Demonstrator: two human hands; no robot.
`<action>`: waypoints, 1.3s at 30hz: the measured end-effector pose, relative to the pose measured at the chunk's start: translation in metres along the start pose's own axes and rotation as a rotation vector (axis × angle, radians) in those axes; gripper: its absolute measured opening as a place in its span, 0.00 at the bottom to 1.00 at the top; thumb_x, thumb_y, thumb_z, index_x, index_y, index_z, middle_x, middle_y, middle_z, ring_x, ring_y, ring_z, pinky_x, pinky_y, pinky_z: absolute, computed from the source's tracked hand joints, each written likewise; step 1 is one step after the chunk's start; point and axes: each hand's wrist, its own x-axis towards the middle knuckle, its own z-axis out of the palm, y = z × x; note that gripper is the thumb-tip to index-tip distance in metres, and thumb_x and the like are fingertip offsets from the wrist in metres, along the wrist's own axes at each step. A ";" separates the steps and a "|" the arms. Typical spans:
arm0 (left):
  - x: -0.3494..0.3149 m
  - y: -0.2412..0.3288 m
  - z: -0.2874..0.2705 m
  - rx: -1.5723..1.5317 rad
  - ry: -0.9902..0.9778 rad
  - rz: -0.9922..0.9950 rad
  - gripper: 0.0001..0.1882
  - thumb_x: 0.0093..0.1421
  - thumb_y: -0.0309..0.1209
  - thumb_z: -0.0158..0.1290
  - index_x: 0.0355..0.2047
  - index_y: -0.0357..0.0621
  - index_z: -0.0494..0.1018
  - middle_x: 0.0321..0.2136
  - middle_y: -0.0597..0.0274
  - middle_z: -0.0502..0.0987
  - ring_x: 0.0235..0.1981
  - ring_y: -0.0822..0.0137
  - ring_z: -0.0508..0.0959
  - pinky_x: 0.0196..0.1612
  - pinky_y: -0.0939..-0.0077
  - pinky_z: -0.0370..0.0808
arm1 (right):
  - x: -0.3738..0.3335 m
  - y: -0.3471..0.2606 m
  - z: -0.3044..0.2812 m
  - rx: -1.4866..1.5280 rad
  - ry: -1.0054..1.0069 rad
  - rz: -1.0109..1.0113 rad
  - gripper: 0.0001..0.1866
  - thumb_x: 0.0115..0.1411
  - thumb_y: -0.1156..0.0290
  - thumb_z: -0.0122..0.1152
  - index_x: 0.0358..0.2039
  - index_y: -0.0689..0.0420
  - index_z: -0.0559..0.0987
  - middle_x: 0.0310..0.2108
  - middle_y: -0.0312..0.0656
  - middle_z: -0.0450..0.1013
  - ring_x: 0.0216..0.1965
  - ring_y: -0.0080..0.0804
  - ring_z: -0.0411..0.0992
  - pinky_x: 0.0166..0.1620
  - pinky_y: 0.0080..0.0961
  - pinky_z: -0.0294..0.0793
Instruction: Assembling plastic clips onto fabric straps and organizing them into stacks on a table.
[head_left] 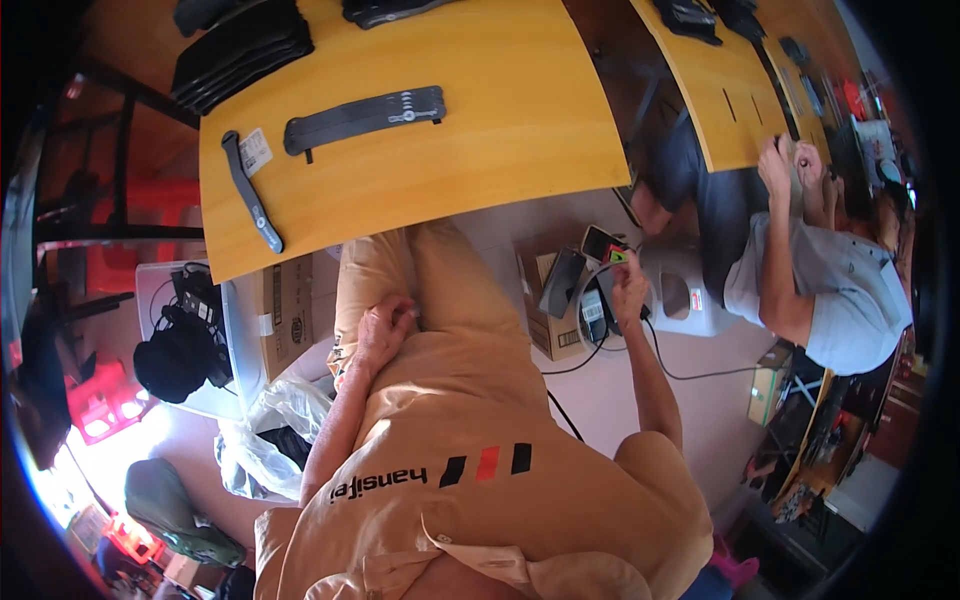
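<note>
Resting on my tan-trousered lap, my left hand (385, 328) is loosely closed with its fingers curled; whatever lies inside them, if anything, is hidden. My right hand (629, 288) reaches out to my right side, its fingers closed at a small thing with a red and green face (618, 256). Right beside it are a dark phone-like device (600, 243) and a dark flat block (563, 280), above an open cardboard box (556, 335). A black cable (590, 358) loops below that hand. On the table ahead lie a stack of grey straps (365, 118) and a single grey strap (250, 190).
The yellow table (500, 100) carries black folded pieces (245, 55) at its far left and a white label (256, 150). A grey plastic stool (690, 290) stands at right, near a co-worker (820, 270) at another table. At left are a carton (288, 310) and a clear plastic bag (275, 440).
</note>
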 end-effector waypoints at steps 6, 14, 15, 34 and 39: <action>-0.008 0.056 -0.027 -0.355 -0.094 -0.016 0.14 0.57 0.32 0.53 0.41 0.37 0.73 0.28 0.58 0.79 0.27 0.70 0.78 0.33 0.71 0.75 | 0.000 -0.186 -0.049 1.136 -0.644 0.008 0.11 0.59 0.75 0.51 0.42 0.63 0.75 0.29 0.42 0.75 0.32 0.29 0.74 0.36 0.23 0.76; -0.026 0.160 -0.081 -0.868 -0.013 0.265 0.16 0.59 0.31 0.52 0.44 0.32 0.70 0.36 0.58 0.75 0.40 0.73 0.74 0.46 0.78 0.70 | -0.011 -0.296 -0.047 1.129 -0.821 -0.448 0.09 0.58 0.80 0.52 0.39 0.65 0.75 0.29 0.42 0.75 0.31 0.25 0.74 0.38 0.20 0.73; -0.025 0.162 -0.083 -0.871 0.007 0.271 0.16 0.59 0.31 0.52 0.44 0.32 0.70 0.36 0.58 0.75 0.40 0.73 0.74 0.46 0.78 0.70 | -0.011 -0.303 -0.044 1.132 -0.806 -0.504 0.08 0.57 0.80 0.52 0.38 0.65 0.75 0.29 0.42 0.75 0.31 0.25 0.74 0.37 0.19 0.73; -0.030 0.169 -0.090 -0.507 0.636 0.640 0.02 0.57 0.21 0.51 0.30 0.35 0.70 0.31 0.62 0.71 0.34 0.73 0.69 0.41 0.79 0.67 | -0.011 -0.330 -0.034 1.362 -0.699 -0.175 0.13 0.61 0.68 0.53 0.42 0.63 0.76 0.28 0.41 0.75 0.31 0.27 0.74 0.35 0.20 0.75; -0.043 0.180 -0.110 -1.009 0.379 0.601 0.02 0.59 0.22 0.51 0.32 0.35 0.70 0.35 0.62 0.68 0.38 0.74 0.68 0.46 0.80 0.64 | -0.011 -0.338 -0.037 1.309 -0.473 -0.201 0.15 0.61 0.69 0.53 0.44 0.65 0.74 0.30 0.42 0.73 0.31 0.27 0.74 0.37 0.22 0.75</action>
